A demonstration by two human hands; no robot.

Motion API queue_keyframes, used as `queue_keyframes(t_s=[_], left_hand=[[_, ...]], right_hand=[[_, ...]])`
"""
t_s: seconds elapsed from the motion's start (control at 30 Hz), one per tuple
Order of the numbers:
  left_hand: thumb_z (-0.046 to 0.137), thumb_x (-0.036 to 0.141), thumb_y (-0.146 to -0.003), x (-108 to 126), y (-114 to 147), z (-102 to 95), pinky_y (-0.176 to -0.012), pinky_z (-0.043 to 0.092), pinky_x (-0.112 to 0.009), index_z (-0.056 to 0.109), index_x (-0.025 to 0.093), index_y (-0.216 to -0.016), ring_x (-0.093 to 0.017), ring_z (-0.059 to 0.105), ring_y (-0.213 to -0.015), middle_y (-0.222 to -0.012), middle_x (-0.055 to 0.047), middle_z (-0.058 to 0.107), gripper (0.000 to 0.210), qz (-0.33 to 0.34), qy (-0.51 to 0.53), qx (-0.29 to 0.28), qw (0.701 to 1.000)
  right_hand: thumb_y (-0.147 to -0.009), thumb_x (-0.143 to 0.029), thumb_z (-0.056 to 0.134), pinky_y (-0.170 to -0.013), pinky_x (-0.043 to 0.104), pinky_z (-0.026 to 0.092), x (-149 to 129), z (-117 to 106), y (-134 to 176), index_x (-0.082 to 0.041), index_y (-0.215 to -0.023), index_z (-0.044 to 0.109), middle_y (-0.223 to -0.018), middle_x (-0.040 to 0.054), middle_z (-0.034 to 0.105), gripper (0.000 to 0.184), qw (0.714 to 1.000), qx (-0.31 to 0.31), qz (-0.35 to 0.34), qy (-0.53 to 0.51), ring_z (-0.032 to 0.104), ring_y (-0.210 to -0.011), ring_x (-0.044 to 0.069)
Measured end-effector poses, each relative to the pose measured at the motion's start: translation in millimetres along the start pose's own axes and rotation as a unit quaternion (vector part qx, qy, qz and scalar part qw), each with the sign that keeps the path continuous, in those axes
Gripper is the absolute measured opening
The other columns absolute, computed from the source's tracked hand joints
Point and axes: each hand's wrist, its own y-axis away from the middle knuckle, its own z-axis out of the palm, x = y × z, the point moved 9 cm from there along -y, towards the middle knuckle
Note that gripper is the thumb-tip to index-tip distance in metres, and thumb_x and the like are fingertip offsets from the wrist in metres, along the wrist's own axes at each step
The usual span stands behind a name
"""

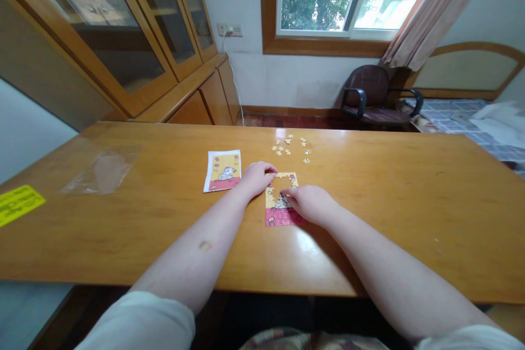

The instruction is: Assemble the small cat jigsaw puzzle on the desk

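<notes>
A partly assembled jigsaw puzzle (282, 217) lies flat on the table, pink at the bottom and yellow around the sides, with a white cartoon figure. A gap in its upper middle shows the bare wood. My left hand (257, 178) rests at the puzzle's upper left edge, fingers stretched out and holding nothing visible. From the right, my right hand (311, 203) reaches over the puzzle, fingers pinched together at a small puzzle piece (283, 195) by the gap's lower edge; the fingers partly cover it. Several loose puzzle pieces (287, 152) are scattered beyond the puzzle.
A printed reference picture (225, 172) lies left of my left hand. Farther left are a clear plastic bag (107, 172) and a yellow label (19, 203) on the wooden table (402, 202). A glass-doored cabinet (176, 74) stands beyond the left side; a chair (371, 93) is behind the table.
</notes>
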Motion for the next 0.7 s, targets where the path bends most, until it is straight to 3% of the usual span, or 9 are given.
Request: queue_keyframes(t_s=[0.53,0.7], left_hand=[[0.055,0.027,-0.080,-1.3,-0.8,1.2,-0.088,0.049,-0.031,0.074,0.021,-0.094,-0.021,0.063,-0.096,-0.100,-0.005,0.071,0.024,0.000,0.000,0.001,1.000],[0.056,0.027,-0.080,-2.4,-1.6,2.1,-0.088,0.049,-0.031,0.074,0.021,-0.093,-0.021,0.063,-0.096,-0.100,-0.005,0.071,0.024,0.003,0.002,0.003,1.000]], right_hand=[[-0.092,-0.024,0.037,-0.070,0.028,0.043,-5.6,-7.1,4.3,-0.028,-0.114,0.066,-0.098,0.0084,0.072,0.037,1.000,0.006,-0.016,0.011,0.067,-0.086,0.021],[-0.092,-0.025,0.038,-0.071,0.027,0.044,-5.4,-7.4,5.0,-0.025,-0.102,0.070,-0.095,0.0088,0.072,0.033,1.000,-0.006,-0.012,0.017,0.066,-0.086,0.021]])
